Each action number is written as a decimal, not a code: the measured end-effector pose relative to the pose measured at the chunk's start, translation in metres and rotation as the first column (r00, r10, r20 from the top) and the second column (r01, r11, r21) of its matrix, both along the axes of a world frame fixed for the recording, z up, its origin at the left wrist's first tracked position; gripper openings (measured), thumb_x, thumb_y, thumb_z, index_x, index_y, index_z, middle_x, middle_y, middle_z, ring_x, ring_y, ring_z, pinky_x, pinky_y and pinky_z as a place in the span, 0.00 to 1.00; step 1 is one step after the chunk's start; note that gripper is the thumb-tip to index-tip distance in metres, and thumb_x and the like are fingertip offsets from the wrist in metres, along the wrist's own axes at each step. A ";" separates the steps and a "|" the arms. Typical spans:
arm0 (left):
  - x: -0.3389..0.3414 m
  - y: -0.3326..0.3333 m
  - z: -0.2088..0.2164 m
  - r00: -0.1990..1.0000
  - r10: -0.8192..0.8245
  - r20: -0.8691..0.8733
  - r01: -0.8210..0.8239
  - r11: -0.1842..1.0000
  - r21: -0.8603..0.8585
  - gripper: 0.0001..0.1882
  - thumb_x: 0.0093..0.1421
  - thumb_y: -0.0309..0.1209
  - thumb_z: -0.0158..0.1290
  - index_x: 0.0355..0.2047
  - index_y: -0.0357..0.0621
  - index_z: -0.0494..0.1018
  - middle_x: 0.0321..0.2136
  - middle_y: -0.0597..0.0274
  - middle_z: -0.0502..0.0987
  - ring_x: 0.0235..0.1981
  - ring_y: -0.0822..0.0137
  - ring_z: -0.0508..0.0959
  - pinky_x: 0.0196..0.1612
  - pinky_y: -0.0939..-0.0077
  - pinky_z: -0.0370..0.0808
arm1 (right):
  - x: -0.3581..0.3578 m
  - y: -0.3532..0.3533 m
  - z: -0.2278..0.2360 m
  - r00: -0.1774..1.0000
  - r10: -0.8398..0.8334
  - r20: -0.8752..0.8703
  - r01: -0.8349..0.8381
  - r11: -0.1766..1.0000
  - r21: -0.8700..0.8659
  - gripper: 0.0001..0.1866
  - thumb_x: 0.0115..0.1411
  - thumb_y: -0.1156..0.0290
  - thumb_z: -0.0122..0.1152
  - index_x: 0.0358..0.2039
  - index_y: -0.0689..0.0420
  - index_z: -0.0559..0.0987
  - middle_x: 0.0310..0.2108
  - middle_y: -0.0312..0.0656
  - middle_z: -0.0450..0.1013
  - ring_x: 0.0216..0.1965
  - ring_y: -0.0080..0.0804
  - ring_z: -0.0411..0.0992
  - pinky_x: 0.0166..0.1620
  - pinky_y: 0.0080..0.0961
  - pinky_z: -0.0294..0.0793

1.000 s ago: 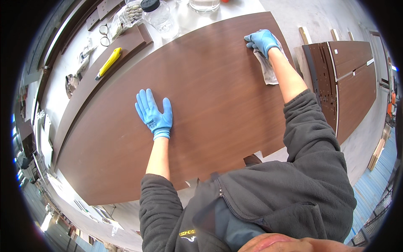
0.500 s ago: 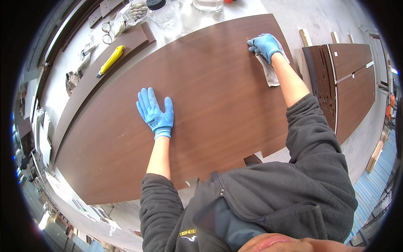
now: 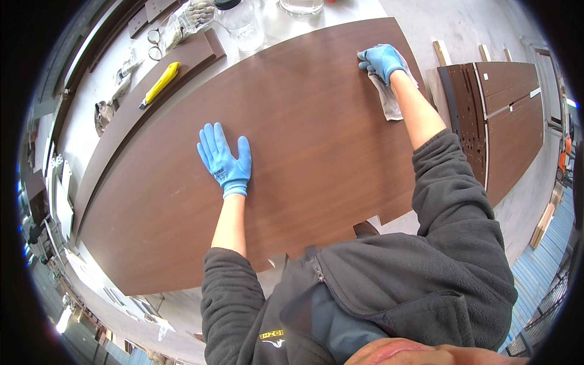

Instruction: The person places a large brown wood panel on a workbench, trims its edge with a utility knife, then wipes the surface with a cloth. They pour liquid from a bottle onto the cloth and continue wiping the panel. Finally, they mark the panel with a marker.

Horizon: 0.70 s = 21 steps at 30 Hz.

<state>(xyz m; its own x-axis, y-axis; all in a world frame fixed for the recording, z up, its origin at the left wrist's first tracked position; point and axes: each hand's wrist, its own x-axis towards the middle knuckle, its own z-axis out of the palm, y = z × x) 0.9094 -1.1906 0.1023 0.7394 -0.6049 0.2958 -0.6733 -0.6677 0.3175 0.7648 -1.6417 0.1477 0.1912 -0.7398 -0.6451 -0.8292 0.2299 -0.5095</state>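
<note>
Board (image 3: 121, 128), narrow and brown, curves along the left of the frame. On its upper part lies a yellow cutter (image 3: 160, 84), blade end toward the lower left. Beyond it, in the upper left, scissors (image 3: 156, 45) and a clear plastic bag (image 3: 188, 21) lie on a white table (image 3: 109, 79). Left of centre I have my left hand (image 3: 224, 159) in its blue glove, palm down with fingers and thumb spread, gripping nothing, on a large brown panel (image 3: 304, 146). That panel fills the middle of the frame. Above its far edge stand a black-lidded clear jar (image 3: 243, 27) and, cut by the top of the frame, a clear container (image 3: 301, 6). At the upper right my right hand (image 3: 383, 62), gloved too, is clenched on a pale cloth (image 3: 387, 103), mostly hidden under my palm; a flap sticks out below my wrist over the panel, near its right end. At the right of the frame, apart from the panel, lie stacked brown boards (image 3: 514, 137) with holes along their left side.
</note>
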 end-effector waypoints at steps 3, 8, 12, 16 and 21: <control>0.000 0.001 -0.001 1.000 -0.002 -0.010 0.002 1.000 0.014 0.40 0.67 0.45 0.64 0.75 0.43 0.68 0.77 0.45 0.66 0.80 0.44 0.61 0.82 0.43 0.51 | 0.001 0.001 0.002 0.997 0.036 0.073 -0.037 0.999 0.005 0.17 0.71 0.64 0.66 0.51 0.63 0.87 0.41 0.45 0.89 0.34 0.28 0.82 0.36 0.28 0.80; 0.002 0.000 -0.002 1.000 -0.015 0.015 0.015 1.000 0.011 0.40 0.67 0.46 0.64 0.75 0.43 0.68 0.77 0.46 0.66 0.80 0.44 0.61 0.81 0.42 0.52 | -0.002 0.001 -0.003 0.995 -0.056 0.080 0.054 0.998 0.024 0.13 0.71 0.66 0.68 0.47 0.62 0.88 0.36 0.46 0.87 0.27 0.26 0.75 0.28 0.25 0.74; 0.000 0.000 -0.002 1.000 -0.009 0.006 0.009 1.000 -0.005 0.40 0.67 0.46 0.64 0.75 0.43 0.69 0.77 0.46 0.66 0.80 0.44 0.62 0.81 0.42 0.52 | -0.004 -0.001 -0.010 0.985 -0.037 0.169 0.039 0.999 -0.005 0.12 0.70 0.67 0.68 0.46 0.62 0.87 0.35 0.45 0.87 0.27 0.26 0.75 0.29 0.27 0.74; 0.001 0.000 -0.001 1.000 -0.006 0.005 0.006 1.000 -0.009 0.39 0.69 0.46 0.62 0.75 0.44 0.68 0.78 0.49 0.66 0.80 0.47 0.61 0.82 0.45 0.51 | -0.002 -0.005 -0.011 0.989 -0.110 0.100 0.107 0.994 0.034 0.11 0.69 0.68 0.68 0.46 0.62 0.87 0.34 0.44 0.86 0.26 0.27 0.76 0.28 0.28 0.73; 0.000 0.000 -0.001 1.000 0.001 -0.011 -0.001 1.000 0.003 0.39 0.68 0.46 0.62 0.75 0.44 0.69 0.77 0.49 0.66 0.80 0.47 0.61 0.82 0.45 0.51 | -0.004 0.000 -0.008 0.973 -0.047 0.226 0.057 0.998 -0.035 0.10 0.69 0.69 0.69 0.44 0.63 0.86 0.33 0.45 0.86 0.26 0.27 0.77 0.27 0.26 0.73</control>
<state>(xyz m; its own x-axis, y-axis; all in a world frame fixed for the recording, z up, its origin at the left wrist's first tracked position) 0.9094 -1.1904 0.1016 0.7435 -0.6045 0.2860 -0.6687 -0.6695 0.3234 0.7612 -1.6417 0.1397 0.2888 -0.7775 -0.5586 -0.6796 0.2445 -0.6917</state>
